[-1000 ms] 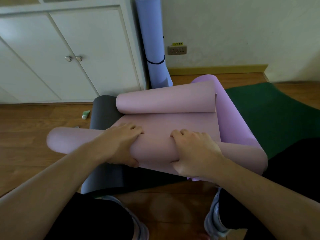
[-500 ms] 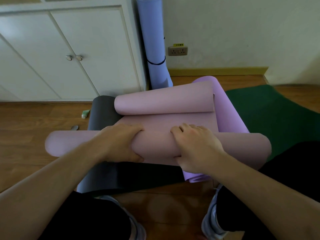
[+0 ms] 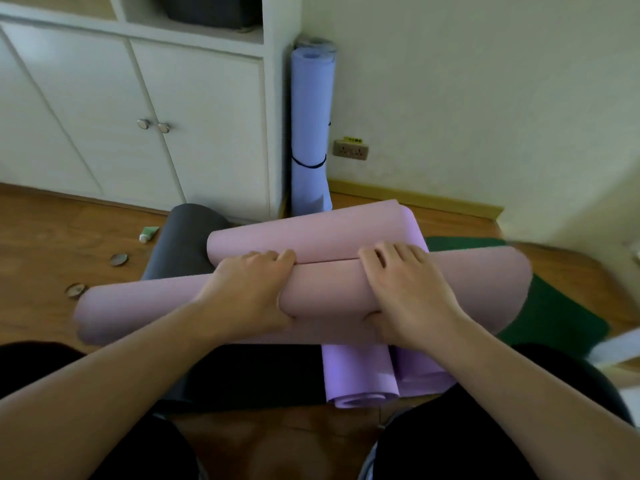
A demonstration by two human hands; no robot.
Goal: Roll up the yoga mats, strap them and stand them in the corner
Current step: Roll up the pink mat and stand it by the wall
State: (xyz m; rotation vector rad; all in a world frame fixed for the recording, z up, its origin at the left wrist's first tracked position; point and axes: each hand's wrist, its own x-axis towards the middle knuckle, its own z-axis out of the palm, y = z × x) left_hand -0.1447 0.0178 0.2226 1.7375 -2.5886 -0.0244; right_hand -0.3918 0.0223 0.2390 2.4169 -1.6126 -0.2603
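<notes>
Head view: your left hand (image 3: 254,289) and right hand (image 3: 403,292) curl around the pink mat (image 3: 322,296), nearly rolled, far end curled. One blue mat (image 3: 311,133) stands strapped in the corner. Unstrapped: lilac roll (image 3: 360,375), dark mat (image 3: 187,237), green mat (image 3: 554,323) underneath, crowding.

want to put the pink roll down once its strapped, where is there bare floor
Bare wood floor lies left of the grey mat, bar a green tube and small round discs. Ahead it is crowded: pink mat, purple roll, green mat, corner blue roll.
</notes>
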